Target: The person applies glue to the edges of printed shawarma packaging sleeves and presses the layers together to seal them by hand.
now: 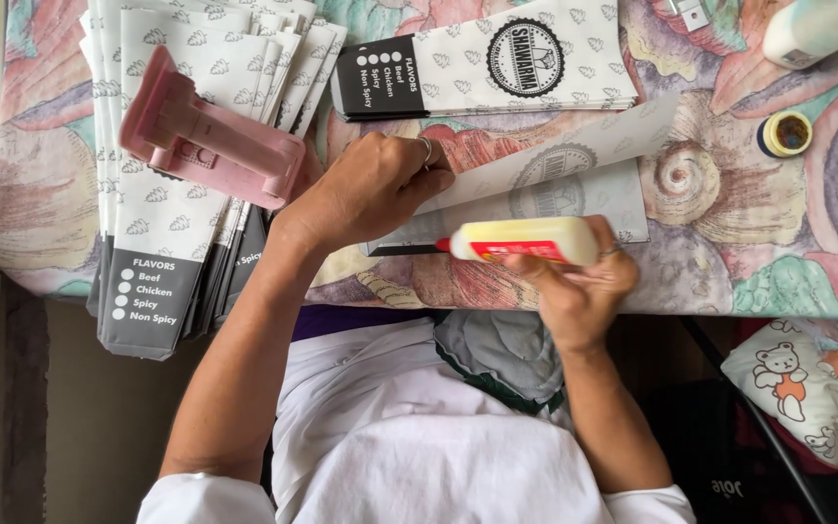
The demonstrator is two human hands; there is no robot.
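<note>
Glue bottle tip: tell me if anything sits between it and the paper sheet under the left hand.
Nothing visible does. The glue bottle, held in the right hand, has its red tip right at the paper sheet's edge, beside the left hand pressing it down.

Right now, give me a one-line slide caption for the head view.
Left hand presses a paper sheet flat while right hand holds a glue bottle at its edge.

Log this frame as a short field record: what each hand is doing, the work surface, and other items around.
left hand: pressing flat on a paper sleeve
right hand: gripping a glue bottle, red tip toward the sleeve's edge
surface: table with patterned cloth
left stack: printed paper sleeves, pink tool on top
far side: finished sleeves, small yellow pot
</note>
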